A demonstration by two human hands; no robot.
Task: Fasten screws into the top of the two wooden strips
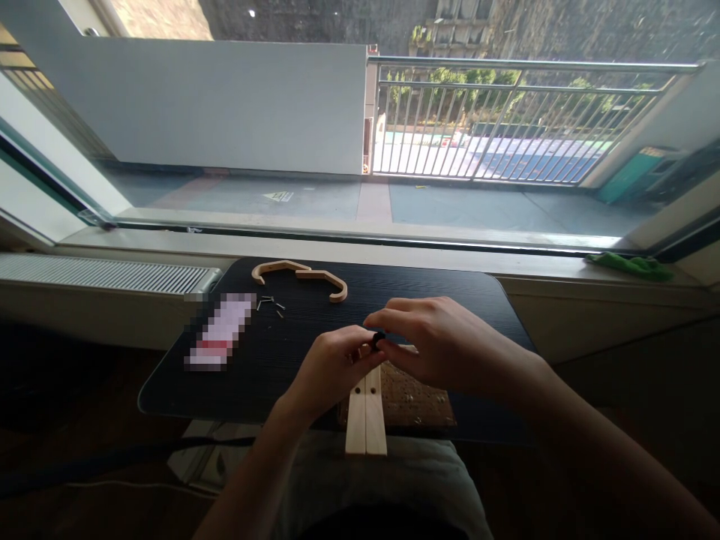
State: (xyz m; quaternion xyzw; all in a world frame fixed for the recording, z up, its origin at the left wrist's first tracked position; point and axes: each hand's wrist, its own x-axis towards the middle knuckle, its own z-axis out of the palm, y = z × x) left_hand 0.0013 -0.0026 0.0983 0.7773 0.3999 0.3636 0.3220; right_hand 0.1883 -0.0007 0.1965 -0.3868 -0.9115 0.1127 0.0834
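Note:
My left hand (337, 364) is closed in a pinch over the far end of two pale wooden strips (366, 427), which lie side by side. My right hand (430, 337) comes in from the right, its thumb and fingertips closed on a small black round piece (378, 341). The left fingertips meet the same piece from the other side. Dark round holes show in the strips just below the hands. Under the strips is a rough brown board (419, 399) at the table's near edge. Fingers hide the strips' far end.
Two curved wooden hooks (326, 279) lie at the back of the black table (427, 289). Several screws (273, 302) are scattered left of centre, beside a pixelated pale packet (222, 330). A radiator (106, 274) and windowsill (394, 253) border the table; a green cloth (630, 266) rests right.

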